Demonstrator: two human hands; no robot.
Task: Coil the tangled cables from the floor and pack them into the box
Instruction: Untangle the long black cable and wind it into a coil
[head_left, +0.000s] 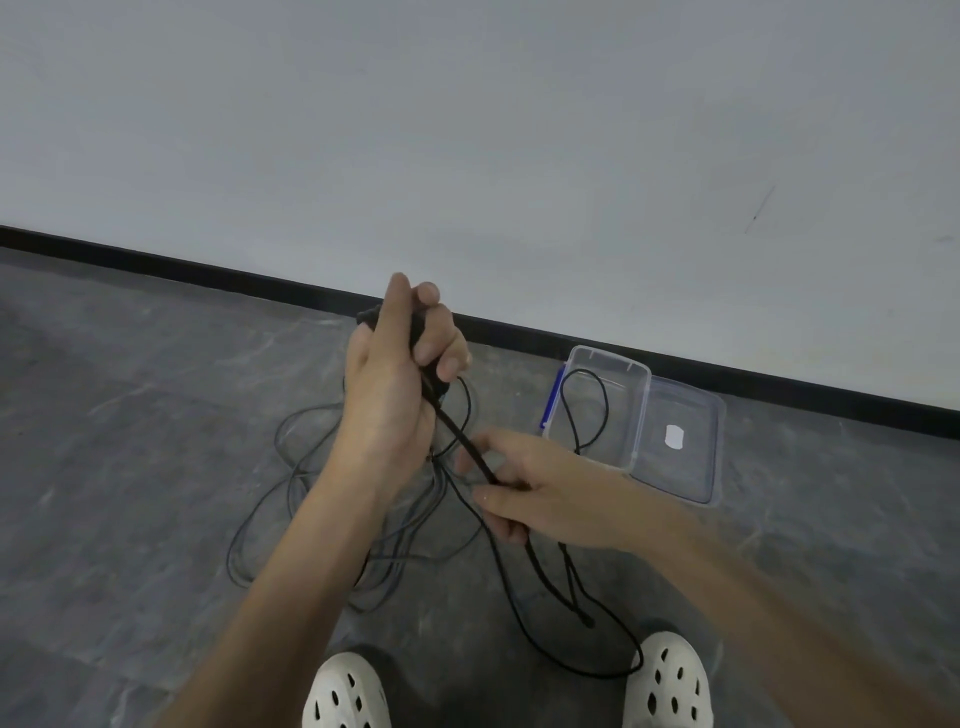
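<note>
My left hand (400, 374) is raised in the middle of the view, fingers curled round a bunch of black cable (460, 434). The cable runs taut down to my right hand (524, 493), which pinches it just below and to the right. More black cable trails from my right hand to the floor between my feet. A tangle of grey cable (291, 499) lies on the floor behind my left forearm. The clear plastic box (639, 410) stands open on the floor to the right, with a loop of black cable (602, 400) draped into it.
The box's clear lid (691, 457) lies flat beside it on the right. A white wall with a black skirting board (208, 270) runs across behind. My two white perforated shoes (345, 696) are at the bottom edge on the grey stone floor.
</note>
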